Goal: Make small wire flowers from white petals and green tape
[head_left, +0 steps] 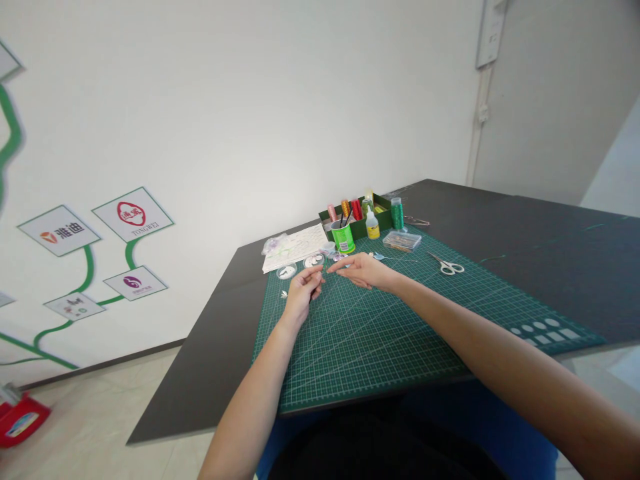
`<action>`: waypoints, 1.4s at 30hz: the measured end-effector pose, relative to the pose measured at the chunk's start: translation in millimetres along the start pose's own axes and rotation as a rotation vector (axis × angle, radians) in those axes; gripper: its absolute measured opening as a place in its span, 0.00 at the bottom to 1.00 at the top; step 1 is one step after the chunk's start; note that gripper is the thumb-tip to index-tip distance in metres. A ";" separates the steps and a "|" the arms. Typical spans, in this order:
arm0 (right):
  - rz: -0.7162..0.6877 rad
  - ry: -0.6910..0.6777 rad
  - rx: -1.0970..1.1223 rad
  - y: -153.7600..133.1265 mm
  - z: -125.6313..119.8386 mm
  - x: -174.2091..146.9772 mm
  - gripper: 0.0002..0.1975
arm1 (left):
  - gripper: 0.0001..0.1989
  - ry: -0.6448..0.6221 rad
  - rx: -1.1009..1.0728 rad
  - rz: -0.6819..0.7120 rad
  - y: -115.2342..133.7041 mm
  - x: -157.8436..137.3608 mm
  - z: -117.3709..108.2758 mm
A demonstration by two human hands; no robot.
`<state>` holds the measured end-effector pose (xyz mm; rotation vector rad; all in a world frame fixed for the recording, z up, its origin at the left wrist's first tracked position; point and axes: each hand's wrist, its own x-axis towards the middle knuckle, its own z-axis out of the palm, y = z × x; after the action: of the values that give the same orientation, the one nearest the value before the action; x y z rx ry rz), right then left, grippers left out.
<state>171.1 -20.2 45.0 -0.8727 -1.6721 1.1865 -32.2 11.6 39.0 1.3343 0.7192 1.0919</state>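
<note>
My left hand (302, 295) is closed in a pinch above the green cutting mat (380, 340). Whatever sits between its fingertips is too small to name, and a dark bit shows by its curled fingers. From the other side my right hand (364, 271) reaches in, index finger stretched toward the left fingertips and the others bent below. Its fingertips look pressed together, but anything in them is too fine to make out. Just beyond the hands are two shallow round dishes, one (287, 271) and another (314, 261), with small white pieces. A small white piece (285, 294) lies left of my left hand.
Behind stand a green tin (343, 237) with dark tools, a glue bottle (373, 225), a green box (384, 215) of thread spools, a green spool (397, 213) and a clear case (402, 241). Scissors (448, 265) lie right; white sheets (300, 245) lie back left.
</note>
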 end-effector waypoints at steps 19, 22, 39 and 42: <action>0.004 -0.054 0.092 0.1 -0.7 -1.3 0.23 | 0.22 0.037 0.034 0.008 -0.1 -0.7 0.6; 0.002 -0.067 0.096 -0.4 -0.8 -1.8 0.23 | 0.22 0.047 0.027 0.008 -0.6 -0.8 0.6; 0.045 -0.094 0.113 1.6 -10.5 -2.8 0.22 | 0.16 0.045 0.041 0.074 -4.3 3.1 -2.3; 0.042 -0.096 0.113 2.7 -11.3 -2.3 0.22 | 0.16 0.025 0.025 0.042 -2.1 0.7 -0.5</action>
<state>182.6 -17.7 43.6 -0.7950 -1.6525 1.3572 -32.0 12.6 37.0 1.3645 0.7283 1.1387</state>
